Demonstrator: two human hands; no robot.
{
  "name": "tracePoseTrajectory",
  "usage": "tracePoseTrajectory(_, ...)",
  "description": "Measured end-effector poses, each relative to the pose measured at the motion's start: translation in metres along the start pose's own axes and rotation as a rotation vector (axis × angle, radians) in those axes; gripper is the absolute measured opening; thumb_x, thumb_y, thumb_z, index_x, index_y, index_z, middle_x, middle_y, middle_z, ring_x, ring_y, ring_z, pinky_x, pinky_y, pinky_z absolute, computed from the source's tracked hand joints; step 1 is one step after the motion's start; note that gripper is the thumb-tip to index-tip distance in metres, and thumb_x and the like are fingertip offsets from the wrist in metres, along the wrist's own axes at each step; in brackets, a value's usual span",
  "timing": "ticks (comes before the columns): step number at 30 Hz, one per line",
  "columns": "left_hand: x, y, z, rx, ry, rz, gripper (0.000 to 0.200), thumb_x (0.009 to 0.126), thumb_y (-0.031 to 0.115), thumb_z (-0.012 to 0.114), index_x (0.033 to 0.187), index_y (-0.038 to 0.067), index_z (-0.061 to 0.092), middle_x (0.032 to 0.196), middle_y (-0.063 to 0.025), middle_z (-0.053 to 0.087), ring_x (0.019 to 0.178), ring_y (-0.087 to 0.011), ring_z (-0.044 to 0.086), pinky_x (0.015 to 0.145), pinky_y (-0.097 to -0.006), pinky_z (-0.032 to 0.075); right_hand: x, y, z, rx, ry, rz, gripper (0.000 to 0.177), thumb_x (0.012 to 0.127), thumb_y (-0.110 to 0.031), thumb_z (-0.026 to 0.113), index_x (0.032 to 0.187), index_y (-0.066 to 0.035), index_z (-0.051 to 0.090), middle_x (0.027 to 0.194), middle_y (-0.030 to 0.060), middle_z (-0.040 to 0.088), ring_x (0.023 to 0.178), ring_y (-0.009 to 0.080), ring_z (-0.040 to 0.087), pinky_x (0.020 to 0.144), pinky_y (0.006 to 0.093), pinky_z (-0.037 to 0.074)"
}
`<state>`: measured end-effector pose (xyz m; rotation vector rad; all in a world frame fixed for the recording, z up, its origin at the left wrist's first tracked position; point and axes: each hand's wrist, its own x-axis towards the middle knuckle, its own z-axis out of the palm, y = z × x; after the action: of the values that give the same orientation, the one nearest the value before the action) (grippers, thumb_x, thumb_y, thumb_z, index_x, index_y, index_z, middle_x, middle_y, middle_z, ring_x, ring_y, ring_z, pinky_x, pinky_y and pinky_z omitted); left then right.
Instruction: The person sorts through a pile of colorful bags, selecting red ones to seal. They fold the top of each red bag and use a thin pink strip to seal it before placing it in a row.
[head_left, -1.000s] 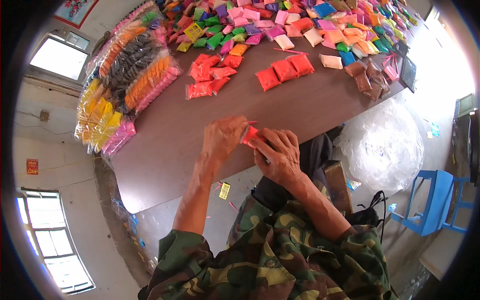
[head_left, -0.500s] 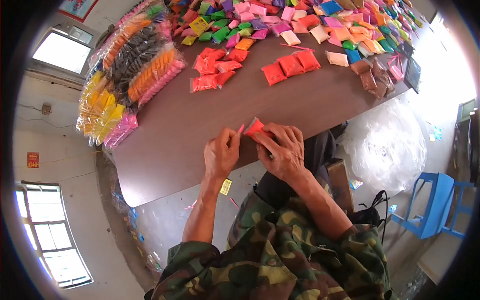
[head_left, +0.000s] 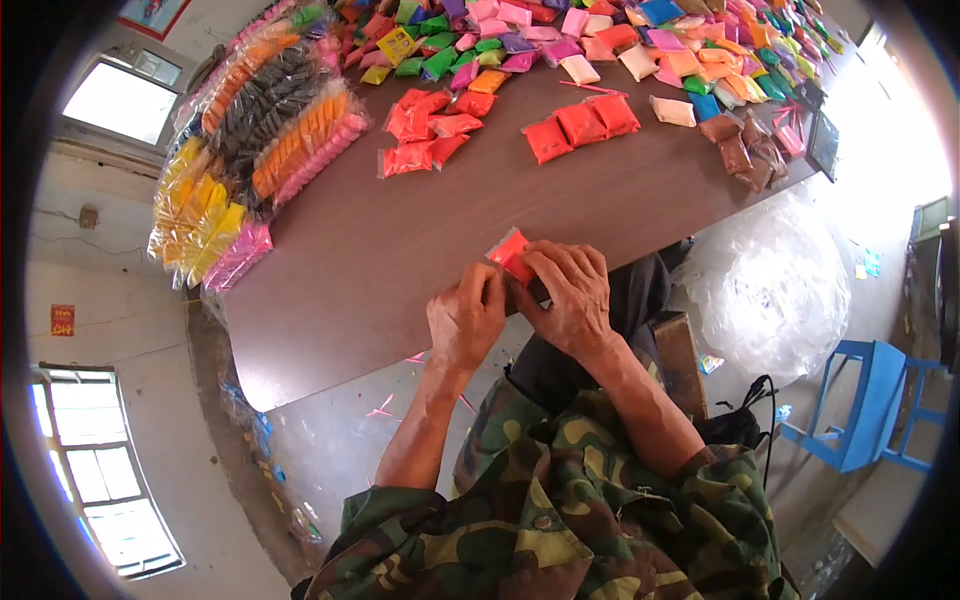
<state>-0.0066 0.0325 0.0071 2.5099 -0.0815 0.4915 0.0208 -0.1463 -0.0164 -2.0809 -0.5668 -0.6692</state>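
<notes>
My right hand [head_left: 573,300] pinches a small red packet [head_left: 511,254] at the near edge of the brown table. The packet is clear-wrapped and tilted, one corner pointing away from me. Close beside its near left end is my left hand [head_left: 466,318], with fingers curled and pressed together. What those fingers grip, if anything, is hidden. Farther back lie a loose cluster of red packets [head_left: 425,125] and a row of three red packets [head_left: 580,126].
Packets of many colours [head_left: 540,35] are heaped along the table's [head_left: 370,250] far side. Large clear bags of packets [head_left: 260,130] stand at the left. Brown packets [head_left: 742,150] lie at the right. A plastic bundle [head_left: 770,290] and a blue stool [head_left: 860,405] are on the floor.
My left hand has moved right, up to the packet. The pink strip that showed at its fingertips is out of sight. The packet has turned, showing more of its red face.
</notes>
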Motion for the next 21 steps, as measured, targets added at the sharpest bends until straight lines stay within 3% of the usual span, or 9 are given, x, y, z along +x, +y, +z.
tracePoseTrajectory(2,0.005,-0.01,0.001,0.11,0.025,-0.026,0.014,0.102,0.018,0.075,0.094,0.01,0.066,0.072,-0.0159,0.07,0.064,-0.0385,0.072,0.057,-0.0486,0.054,-0.002,0.003,0.0,-0.023,-0.024,-0.03,0.043,0.084,-0.014,0.089,0.123,-0.011,0.069,0.125,0.0068,0.074,0.114,0.0278,0.07,0.103,0.0459,0.048)
tracePoseTrajectory(5,0.012,-0.01,-0.006,0.047,0.033,-0.068,0.013,0.102,0.017,0.074,0.094,0.011,0.066,0.072,-0.0152,0.07,0.063,-0.0383,0.072,0.056,-0.0482,0.054,-0.001,0.002,0.002,-0.035,0.002,-0.012,0.044,0.083,-0.014,0.09,0.122,-0.011,0.069,0.124,0.0062,0.074,0.113,0.0278,0.071,0.103,0.0454,0.048)
tracePoseTrajectory(8,0.004,0.004,-0.002,-0.073,0.049,0.059,0.013,0.102,0.017,0.074,0.094,0.011,0.066,0.07,-0.0145,0.07,0.062,-0.0377,0.072,0.055,-0.048,0.054,-0.003,0.003,0.005,-0.023,0.029,-0.007,0.043,0.082,-0.013,0.09,0.12,-0.011,0.07,0.123,0.0055,0.075,0.112,0.0276,0.071,0.103,0.0453,0.049)
tracePoseTrajectory(11,0.0,0.0,0.003,0.045,0.027,0.079,0.011,0.102,0.015,0.075,0.097,0.007,0.069,0.074,-0.015,0.072,0.063,-0.0324,0.074,0.058,-0.0418,0.056,-0.001,0.001,0.002,-0.018,0.014,-0.002,0.041,0.081,-0.013,0.09,0.118,-0.011,0.071,0.122,0.0056,0.075,0.112,0.0278,0.072,0.103,0.0453,0.049)
tracePoseTrajectory(21,-0.004,0.004,0.002,0.107,0.045,0.107,0.015,0.104,0.019,0.072,0.093,0.011,0.065,0.07,-0.015,0.071,0.063,-0.037,0.073,0.056,-0.0481,0.056,-0.001,0.001,0.005,-0.019,0.065,0.009,0.045,0.077,-0.012,0.091,0.118,-0.01,0.073,0.122,0.0064,0.076,0.108,0.0278,0.073,0.101,0.0439,0.049)
